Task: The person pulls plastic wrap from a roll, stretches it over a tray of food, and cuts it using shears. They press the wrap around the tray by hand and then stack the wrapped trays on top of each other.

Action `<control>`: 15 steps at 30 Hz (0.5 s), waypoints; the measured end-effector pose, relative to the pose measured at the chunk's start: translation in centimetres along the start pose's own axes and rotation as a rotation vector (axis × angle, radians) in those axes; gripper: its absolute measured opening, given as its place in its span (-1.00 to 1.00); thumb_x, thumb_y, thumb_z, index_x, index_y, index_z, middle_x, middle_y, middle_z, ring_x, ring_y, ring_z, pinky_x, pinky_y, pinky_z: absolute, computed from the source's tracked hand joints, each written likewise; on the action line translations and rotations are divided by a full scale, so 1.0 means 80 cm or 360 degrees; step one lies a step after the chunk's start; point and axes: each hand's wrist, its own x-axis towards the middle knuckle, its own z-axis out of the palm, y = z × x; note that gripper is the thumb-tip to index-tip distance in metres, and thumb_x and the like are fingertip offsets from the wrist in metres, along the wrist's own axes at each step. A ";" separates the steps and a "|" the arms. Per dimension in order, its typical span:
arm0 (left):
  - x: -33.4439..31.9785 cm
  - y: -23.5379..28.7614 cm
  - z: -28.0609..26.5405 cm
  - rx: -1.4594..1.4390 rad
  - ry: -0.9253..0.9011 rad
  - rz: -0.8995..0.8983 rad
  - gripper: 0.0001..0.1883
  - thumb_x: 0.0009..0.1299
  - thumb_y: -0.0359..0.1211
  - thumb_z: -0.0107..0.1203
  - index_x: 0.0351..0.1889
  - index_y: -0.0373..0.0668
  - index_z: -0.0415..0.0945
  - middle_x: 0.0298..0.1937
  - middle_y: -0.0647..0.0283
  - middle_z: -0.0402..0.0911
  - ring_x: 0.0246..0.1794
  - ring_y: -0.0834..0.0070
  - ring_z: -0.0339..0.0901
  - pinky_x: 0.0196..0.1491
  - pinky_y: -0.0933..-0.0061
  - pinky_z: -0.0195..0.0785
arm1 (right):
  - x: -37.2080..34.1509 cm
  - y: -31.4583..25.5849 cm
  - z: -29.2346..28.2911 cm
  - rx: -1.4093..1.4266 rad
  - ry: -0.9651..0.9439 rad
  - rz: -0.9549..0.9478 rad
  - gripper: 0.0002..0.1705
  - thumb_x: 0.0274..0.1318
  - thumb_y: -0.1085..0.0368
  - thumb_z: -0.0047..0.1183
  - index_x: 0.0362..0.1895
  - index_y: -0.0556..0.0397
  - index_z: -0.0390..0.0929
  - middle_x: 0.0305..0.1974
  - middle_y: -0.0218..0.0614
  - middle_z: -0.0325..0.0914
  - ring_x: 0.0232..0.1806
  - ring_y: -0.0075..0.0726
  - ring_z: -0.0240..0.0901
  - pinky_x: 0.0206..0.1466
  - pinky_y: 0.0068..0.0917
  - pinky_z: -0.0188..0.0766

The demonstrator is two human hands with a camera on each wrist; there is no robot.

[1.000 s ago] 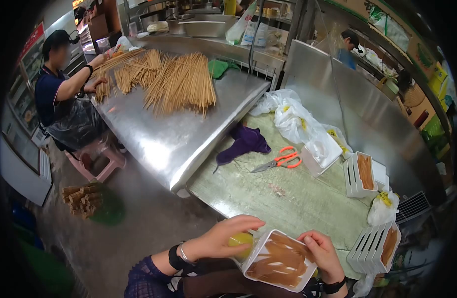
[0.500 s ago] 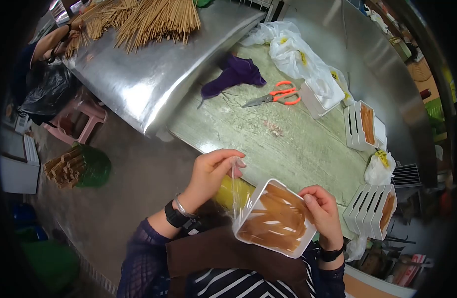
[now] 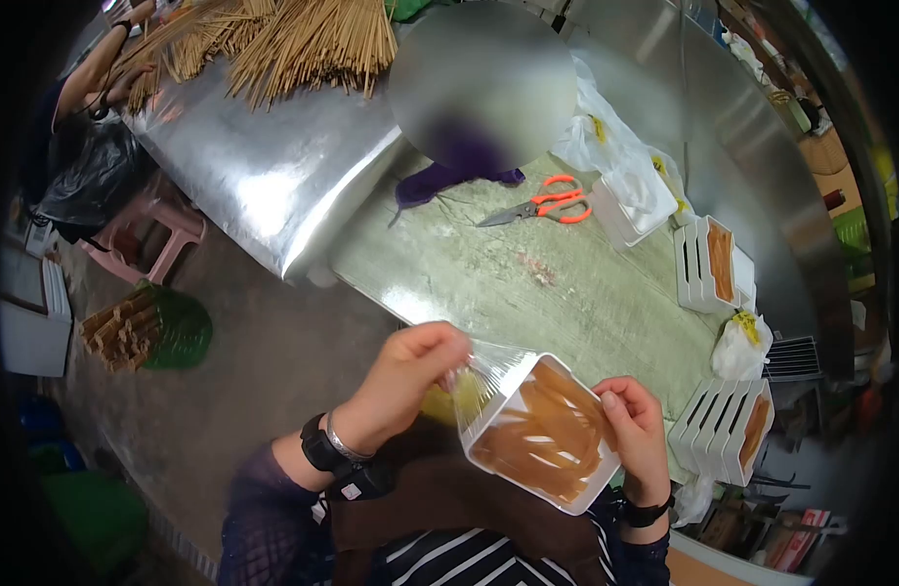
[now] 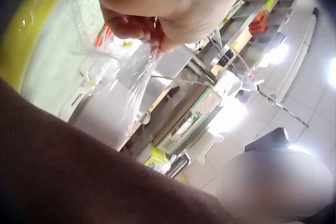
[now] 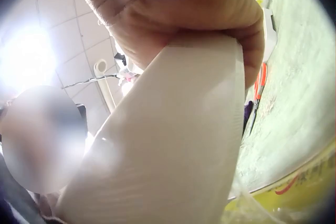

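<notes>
My left hand pinches a bunched sheet of clear plastic film, which stretches to the left side of a white tray. In the left wrist view, the film trails down from the fingertips. Brown flat strips cover much of the tray's inside. My right hand grips the tray by its right edge, thumb at the rim. The right wrist view shows the tray's pale outer side beneath that hand. Below my left hand lies a yellow wrapped thing, partly hidden.
Orange-handled scissors and a purple cloth lie on the green tabletop. Slotted white trays stand at the right. White plastic bags lie at the back. Wooden sticks cover the steel table, where another person sits.
The view has tilted down. My left hand went from open beside the tray to pinching the film, then drew it taut from the tray's left side. My right hand kept its grip.
</notes>
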 end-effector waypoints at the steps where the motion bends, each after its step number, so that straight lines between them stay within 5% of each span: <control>1: 0.001 -0.007 -0.003 -0.0106 0.0186 0.0113 -0.82 0.49 -0.31 0.04 -0.33 -0.18 0.51 -0.30 0.42 0.50 -0.35 0.74 0.41 -0.25 0.69 0.26 | 0.000 0.001 0.000 -0.0003 -0.0022 -0.0005 -0.82 0.36 0.29 -0.02 -0.11 0.14 0.50 -0.38 -0.54 0.51 -0.37 -0.77 0.35 -0.28 -0.74 0.27; 2: 0.005 -0.020 0.001 -0.0185 0.0266 0.0342 -0.80 0.50 -0.29 0.02 -0.33 -0.19 0.50 -0.13 0.24 0.57 -0.32 0.68 0.44 -0.20 0.65 0.31 | 0.000 0.003 -0.001 -0.0005 -0.0041 -0.0005 -0.82 0.36 0.28 -0.02 -0.10 0.14 0.50 -0.38 -0.54 0.51 -0.37 -0.77 0.35 -0.28 -0.74 0.27; 5: 0.012 -0.020 0.001 -0.0448 -0.0100 0.0479 -0.77 0.53 -0.26 -0.04 -0.32 -0.19 0.45 0.07 -0.02 0.55 -0.20 0.55 0.53 -0.09 0.53 0.41 | 0.000 0.007 -0.003 -0.0004 -0.0089 0.0030 -0.81 0.36 0.28 -0.03 -0.10 0.13 0.50 -0.39 -0.55 0.51 -0.38 -0.77 0.35 -0.28 -0.74 0.27; 8: 0.013 -0.020 0.006 -0.0466 -0.0173 0.0366 -0.82 0.55 -0.31 -0.10 -0.25 -0.20 0.41 0.15 -0.04 0.53 -0.16 0.48 0.56 -0.06 0.47 0.43 | 0.002 0.012 -0.006 -0.0006 -0.0073 0.0047 -0.81 0.36 0.27 -0.03 -0.10 0.13 0.50 -0.38 -0.55 0.51 -0.38 -0.77 0.35 -0.28 -0.75 0.28; 11: 0.010 -0.028 -0.002 0.0038 0.0046 0.0350 -0.82 0.57 -0.29 -0.14 -0.18 -0.20 0.37 0.03 -0.04 0.59 -0.10 0.38 0.61 0.00 0.42 0.46 | -0.002 0.013 -0.006 -0.0004 -0.0034 0.0040 -0.80 0.36 0.26 -0.02 -0.10 0.13 0.51 -0.38 -0.54 0.52 -0.37 -0.76 0.36 -0.27 -0.75 0.28; 15: 0.008 -0.018 0.011 -0.0045 0.0061 0.0158 -0.80 0.58 -0.26 -0.16 -0.23 -0.16 0.36 -0.18 0.12 0.61 -0.26 0.50 0.60 -0.16 0.53 0.47 | -0.004 0.010 -0.001 -0.0019 0.0012 -0.0072 -0.79 0.35 0.25 0.00 -0.10 0.14 0.51 -0.36 -0.53 0.53 -0.35 -0.75 0.38 -0.26 -0.74 0.30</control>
